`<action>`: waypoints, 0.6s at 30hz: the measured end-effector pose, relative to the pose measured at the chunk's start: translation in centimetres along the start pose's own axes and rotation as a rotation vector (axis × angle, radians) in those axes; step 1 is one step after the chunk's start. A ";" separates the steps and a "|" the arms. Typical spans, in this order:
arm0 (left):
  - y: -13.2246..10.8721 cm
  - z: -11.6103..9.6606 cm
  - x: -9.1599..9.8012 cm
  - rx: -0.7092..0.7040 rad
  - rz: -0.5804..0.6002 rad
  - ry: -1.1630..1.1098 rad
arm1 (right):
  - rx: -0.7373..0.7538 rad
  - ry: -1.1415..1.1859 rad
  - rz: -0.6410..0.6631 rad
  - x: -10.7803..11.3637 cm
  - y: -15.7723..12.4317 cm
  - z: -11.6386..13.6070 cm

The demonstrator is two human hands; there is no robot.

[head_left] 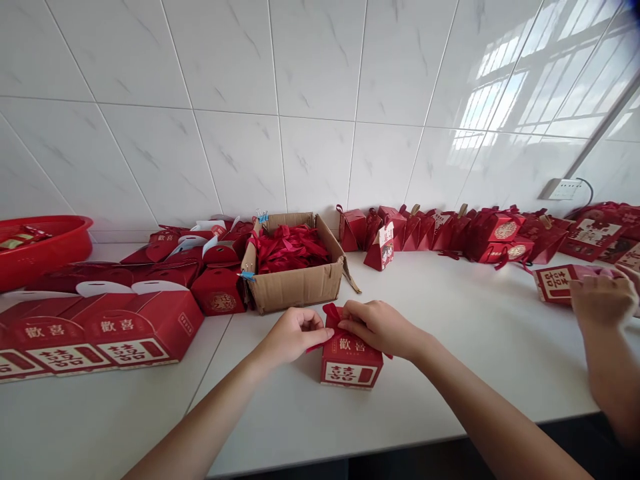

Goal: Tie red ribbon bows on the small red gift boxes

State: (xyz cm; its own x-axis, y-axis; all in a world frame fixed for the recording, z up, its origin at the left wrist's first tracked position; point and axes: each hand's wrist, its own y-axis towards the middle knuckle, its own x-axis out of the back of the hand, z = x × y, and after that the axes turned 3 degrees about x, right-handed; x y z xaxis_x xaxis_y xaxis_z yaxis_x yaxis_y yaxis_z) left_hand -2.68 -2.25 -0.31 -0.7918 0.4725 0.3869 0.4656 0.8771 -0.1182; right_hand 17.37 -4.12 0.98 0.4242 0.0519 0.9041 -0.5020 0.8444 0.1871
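Note:
A small red gift box with gold characters stands on the white table in front of me. My left hand pinches the red ribbon or flap at the box's top from the left. My right hand grips the same top from the right, fingers closed. Both hands touch the box's upper edge. Just behind them sits an open cardboard carton filled with red ribbons.
Flat and folded red boxes are stacked at the left, beside a red basin. A row of finished red boxes lines the tiled wall. Another person's hand holds a red box at the right.

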 end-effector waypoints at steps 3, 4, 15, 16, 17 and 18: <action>0.0 0.1 -0.3 -0.001 -0.002 -0.002 | -0.020 0.022 -0.017 0.4 -0.2 0.0; 0.0 0.1 -0.4 -0.009 -0.018 -0.002 | -0.047 0.021 -0.037 0.7 -0.4 -0.1; -0.4 -2.9 -0.3 -0.449 -0.285 0.445 | -0.112 0.346 -0.006 2.6 -4.8 -3.9; -0.1 -3.2 -0.5 -0.486 -0.249 0.484 | -0.098 0.369 -0.006 2.4 -4.8 -3.9; 0.3 -3.4 -0.7 -0.509 -0.222 0.508 | -0.086 0.396 -0.005 2.2 -4.8 -4.0; 0.6 -3.5 -1.0 -0.517 -0.207 0.525 | -0.075 0.425 -0.005 2.0 -4.7 -4.0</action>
State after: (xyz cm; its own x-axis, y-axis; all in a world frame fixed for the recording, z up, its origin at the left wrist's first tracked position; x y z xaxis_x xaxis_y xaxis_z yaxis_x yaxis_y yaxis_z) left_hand -0.20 -2.47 2.40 -0.6517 0.0868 0.7535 0.5564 0.7298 0.3972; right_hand 23.56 -5.86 0.37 0.7073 0.2492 0.6615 -0.4495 0.8808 0.1487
